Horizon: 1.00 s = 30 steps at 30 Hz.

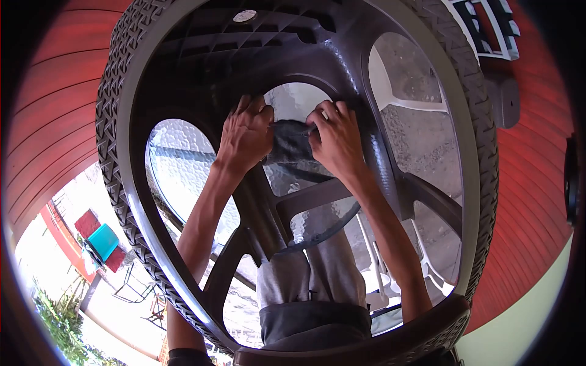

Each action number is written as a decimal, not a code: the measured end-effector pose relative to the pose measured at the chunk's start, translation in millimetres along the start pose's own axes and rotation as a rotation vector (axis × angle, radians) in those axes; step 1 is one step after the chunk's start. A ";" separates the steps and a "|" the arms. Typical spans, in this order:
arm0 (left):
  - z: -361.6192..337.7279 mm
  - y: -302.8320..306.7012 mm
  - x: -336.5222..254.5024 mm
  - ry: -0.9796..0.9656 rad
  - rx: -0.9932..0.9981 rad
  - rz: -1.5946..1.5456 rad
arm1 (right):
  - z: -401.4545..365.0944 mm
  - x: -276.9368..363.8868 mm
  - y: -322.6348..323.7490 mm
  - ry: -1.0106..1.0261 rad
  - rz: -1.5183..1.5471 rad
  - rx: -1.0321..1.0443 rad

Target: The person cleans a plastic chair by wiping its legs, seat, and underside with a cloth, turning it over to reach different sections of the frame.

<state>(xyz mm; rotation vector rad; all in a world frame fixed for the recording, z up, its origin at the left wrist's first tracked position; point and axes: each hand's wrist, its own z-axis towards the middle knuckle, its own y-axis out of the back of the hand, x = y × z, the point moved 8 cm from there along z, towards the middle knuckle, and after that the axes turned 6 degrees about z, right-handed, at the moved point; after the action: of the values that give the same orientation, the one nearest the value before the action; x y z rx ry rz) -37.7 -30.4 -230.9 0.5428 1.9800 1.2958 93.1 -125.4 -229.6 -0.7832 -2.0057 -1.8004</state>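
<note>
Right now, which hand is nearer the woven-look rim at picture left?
Left. The left hand is inward of that woven-look rim; the right hand is farther right, across the dark cloth.

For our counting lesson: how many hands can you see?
2: the left hand at the left edge of the dark cloth, the right hand at its right edge. No other hand shows.

No readable text – no labels, brands, numbers or signs.

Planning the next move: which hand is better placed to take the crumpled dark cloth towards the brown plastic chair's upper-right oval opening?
Probably the right hand: it touches the cloth and is nearer that opening than the left hand.
</note>
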 end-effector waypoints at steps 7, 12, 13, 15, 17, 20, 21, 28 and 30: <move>-15.1 36.0 -25.7 -0.072 0.093 -0.296 | -4.6 13.3 16.5 0.017 0.240 0.188; -36.9 54.3 -61.3 -0.189 0.141 -0.488 | -15.4 34.4 -6.6 0.198 0.507 0.268; -38.7 56.0 -62.4 -0.187 0.140 -0.513 | -17.0 32.5 -15.2 0.082 0.573 0.396; -42.6 60.7 -52.3 -0.137 0.017 -0.570 | -29.0 32.5 -30.2 -0.156 0.698 0.658; -49.0 72.8 -39.7 -0.056 -0.145 -0.559 | -32.4 31.9 -37.7 -0.202 0.801 0.621; -78.7 74.4 12.7 0.332 -0.363 -0.646 | -27.5 24.1 -36.9 -0.356 1.009 0.466; -94.1 70.4 34.5 0.473 -0.444 -0.672 | -16.4 23.9 -22.6 -0.378 0.992 0.353; -157.8 135.8 85.4 0.734 -0.675 -0.956 | 63.2 67.2 -17.7 0.137 0.330 -0.328; -137.1 193.7 47.8 0.686 -0.446 -0.716 | 64.9 88.8 -48.8 0.231 0.211 -0.282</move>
<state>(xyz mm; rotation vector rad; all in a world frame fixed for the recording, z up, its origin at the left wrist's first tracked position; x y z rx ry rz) -177.2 -3.3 -35.0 -0.8609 1.9814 1.4581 0.7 -48.2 -226.2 -0.7905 -1.4873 -1.9694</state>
